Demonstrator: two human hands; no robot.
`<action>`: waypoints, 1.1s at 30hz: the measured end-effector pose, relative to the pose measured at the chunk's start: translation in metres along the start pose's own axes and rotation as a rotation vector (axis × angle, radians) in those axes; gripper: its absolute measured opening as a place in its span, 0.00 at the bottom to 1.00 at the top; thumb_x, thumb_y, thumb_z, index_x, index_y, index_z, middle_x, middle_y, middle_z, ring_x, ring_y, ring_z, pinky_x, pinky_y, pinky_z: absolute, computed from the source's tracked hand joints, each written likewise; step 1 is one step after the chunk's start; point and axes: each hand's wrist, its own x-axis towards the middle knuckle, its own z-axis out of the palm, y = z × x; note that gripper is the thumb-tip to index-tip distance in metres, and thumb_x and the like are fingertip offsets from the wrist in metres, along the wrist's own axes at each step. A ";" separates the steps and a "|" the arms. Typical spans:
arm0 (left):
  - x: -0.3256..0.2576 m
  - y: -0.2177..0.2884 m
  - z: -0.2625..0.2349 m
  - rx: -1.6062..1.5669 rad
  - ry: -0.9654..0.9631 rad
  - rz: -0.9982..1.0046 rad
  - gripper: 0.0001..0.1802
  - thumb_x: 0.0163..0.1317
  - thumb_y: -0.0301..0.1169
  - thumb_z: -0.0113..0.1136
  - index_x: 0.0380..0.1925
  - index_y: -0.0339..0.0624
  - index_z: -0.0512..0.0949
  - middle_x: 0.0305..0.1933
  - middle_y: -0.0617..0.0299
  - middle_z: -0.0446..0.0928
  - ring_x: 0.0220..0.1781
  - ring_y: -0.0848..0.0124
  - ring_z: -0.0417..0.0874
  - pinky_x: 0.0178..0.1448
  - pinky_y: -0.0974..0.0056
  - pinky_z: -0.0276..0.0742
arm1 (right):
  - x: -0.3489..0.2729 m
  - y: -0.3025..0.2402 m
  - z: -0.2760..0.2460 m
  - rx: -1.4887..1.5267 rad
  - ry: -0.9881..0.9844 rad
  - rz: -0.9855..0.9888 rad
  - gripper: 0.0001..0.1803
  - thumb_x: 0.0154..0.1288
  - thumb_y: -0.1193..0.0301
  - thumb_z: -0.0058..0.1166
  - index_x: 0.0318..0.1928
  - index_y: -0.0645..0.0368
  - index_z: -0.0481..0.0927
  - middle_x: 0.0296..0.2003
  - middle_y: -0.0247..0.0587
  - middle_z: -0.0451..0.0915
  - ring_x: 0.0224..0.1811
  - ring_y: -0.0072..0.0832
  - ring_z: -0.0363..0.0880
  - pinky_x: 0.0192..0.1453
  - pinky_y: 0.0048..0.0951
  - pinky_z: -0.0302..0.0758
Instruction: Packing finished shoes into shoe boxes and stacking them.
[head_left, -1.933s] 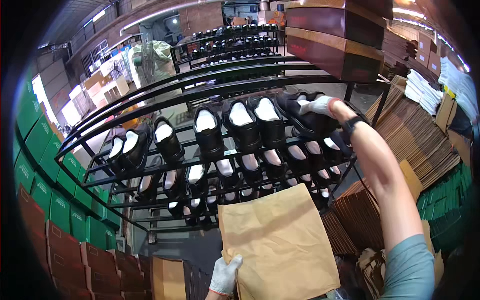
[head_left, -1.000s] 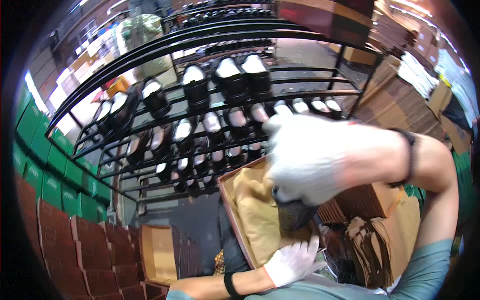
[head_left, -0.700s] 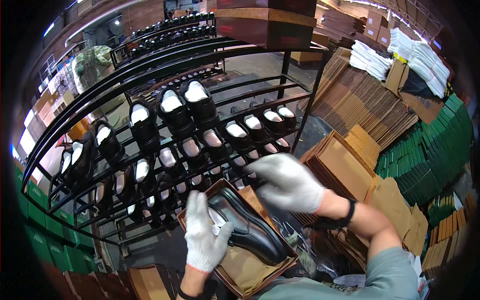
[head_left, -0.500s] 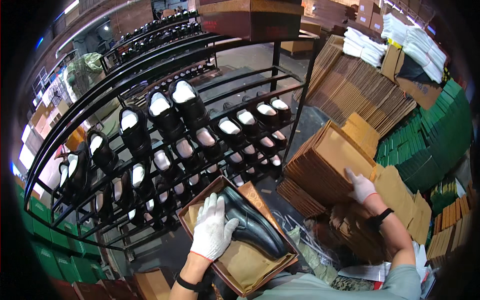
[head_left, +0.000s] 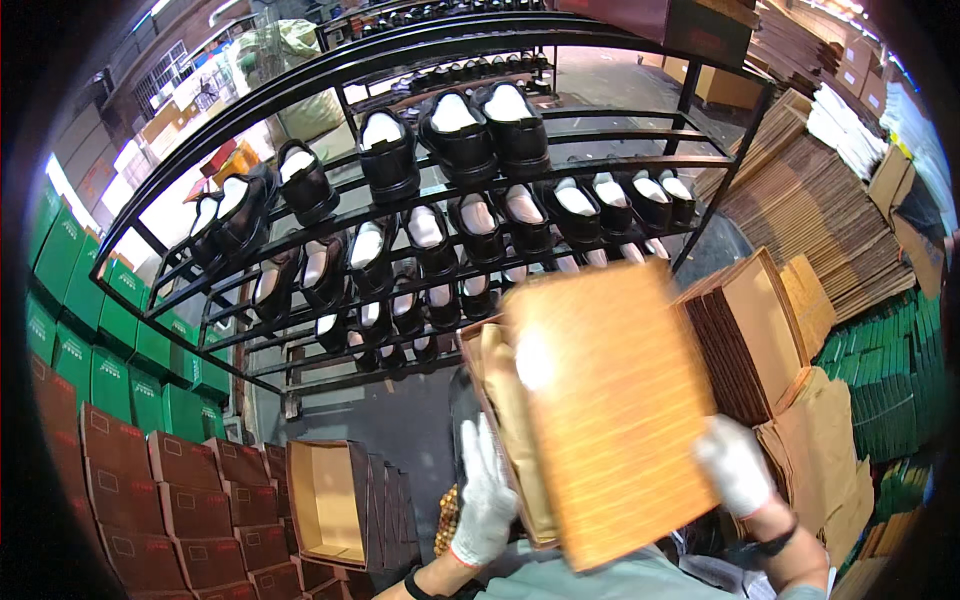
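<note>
My left hand [head_left: 484,500], in a white knit glove, grips the left side of an open shoe box [head_left: 476,352], its fingers along the outer wall. Crumpled brown paper [head_left: 512,400] shows inside the tilted box. Over the rest of it lies a tan-orange box lid [head_left: 615,400], blurred by motion and bright with glare. At the lid's right edge is my gloved right hand [head_left: 735,465], closed on it. Something black shows beside the left fingers; whether it is the shoe, I cannot tell.
A black metal rack [head_left: 590,165] with several rows of black shoes [head_left: 455,135] stands ahead. Brown boxes [head_left: 185,510] and green boxes [head_left: 110,310] are stacked at left, near an open box [head_left: 330,500]. Nested box parts [head_left: 745,335], brown paper sheets [head_left: 820,430] and green cartons [head_left: 885,370] stand at right.
My right hand has come from the stack at right to the box, bringing the lid. My left hand has moved off the shoe's top to the box's side. The view has turned left.
</note>
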 end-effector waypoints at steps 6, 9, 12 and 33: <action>0.028 0.059 -0.009 -0.883 0.075 -0.343 0.61 0.67 0.33 0.79 0.88 0.29 0.46 0.84 0.44 0.66 0.83 0.55 0.71 0.87 0.50 0.66 | 0.045 -0.074 0.016 0.736 -0.049 -0.317 0.70 0.58 0.52 0.80 0.91 0.62 0.49 0.84 0.57 0.66 0.87 0.43 0.64 0.90 0.44 0.59; 0.108 0.023 -0.020 -0.921 0.033 -0.184 0.45 0.70 0.38 0.77 0.80 0.37 0.63 0.73 0.53 0.74 0.73 0.62 0.78 0.76 0.53 0.78 | 0.098 -0.109 -0.008 0.865 -0.088 -0.541 0.73 0.58 0.49 0.80 0.91 0.63 0.46 0.86 0.56 0.61 0.90 0.43 0.56 0.92 0.44 0.54; 0.163 0.021 -0.028 -1.226 -0.050 -0.250 0.42 0.71 0.38 0.76 0.78 0.40 0.65 0.69 0.59 0.75 0.71 0.67 0.77 0.75 0.54 0.78 | 0.142 -0.142 -0.026 0.956 -0.042 -0.631 0.68 0.61 0.50 0.79 0.90 0.63 0.51 0.81 0.55 0.66 0.85 0.43 0.62 0.88 0.44 0.59; 0.167 0.029 0.031 -0.736 0.055 -0.059 0.35 0.80 0.38 0.65 0.80 0.36 0.66 0.67 0.52 0.78 0.64 0.65 0.80 0.73 0.59 0.76 | 0.114 -0.065 0.001 1.194 0.269 -0.525 0.46 0.67 0.59 0.71 0.81 0.66 0.69 0.71 0.48 0.78 0.72 0.32 0.77 0.76 0.36 0.74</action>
